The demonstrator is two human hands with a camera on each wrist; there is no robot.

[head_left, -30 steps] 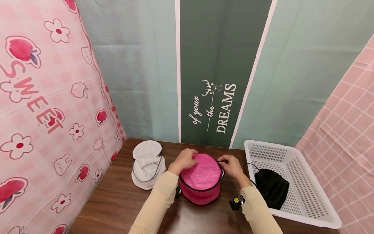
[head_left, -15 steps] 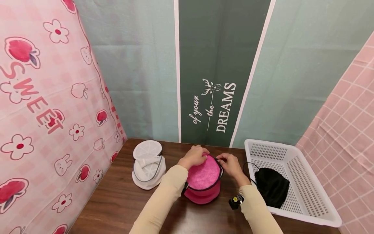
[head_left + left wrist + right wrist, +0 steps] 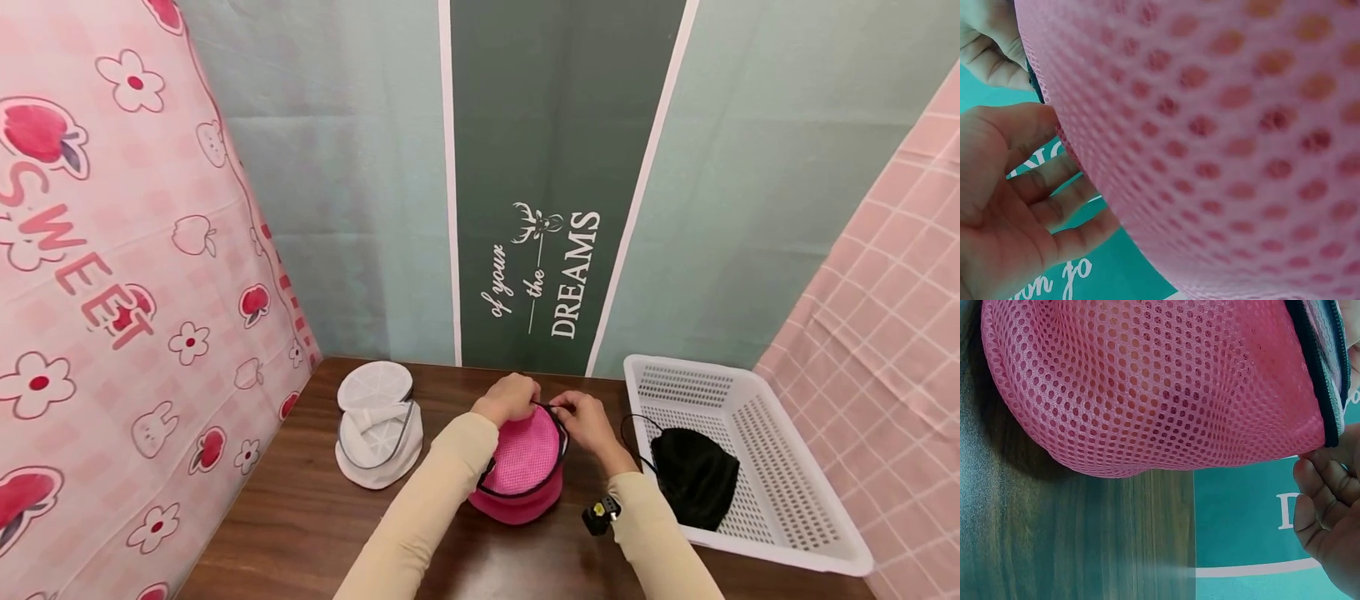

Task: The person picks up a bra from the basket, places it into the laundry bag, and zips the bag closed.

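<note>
A round pink mesh laundry bag [image 3: 523, 458] with black zip trim stands on the table between my hands. At its far rim, my left hand [image 3: 513, 397] grips the edge; in the left wrist view the thumb and fingers meet at the mesh border. Just to the right, my right hand [image 3: 587, 419] pinches the black trim near the zip. The right wrist view shows the bag's rounded side and the dark zip edge [image 3: 1319, 372], with the right fingertips [image 3: 1307, 475] at its corner. A zip pull cannot be made out.
A white mesh laundry bag [image 3: 381, 450] stands left with its round lid [image 3: 375, 385] folded back. On the right, a white plastic basket [image 3: 810, 467] holds a black cloth item [image 3: 693, 479] with a thin cord loop over the rim. Fabric hangings surround the wooden table [image 3: 300, 500].
My left hand has slid rightward along the bag's top to the far rim, close to my right hand. The right hand stays at the trim, and the bag's top has narrowed slightly.
</note>
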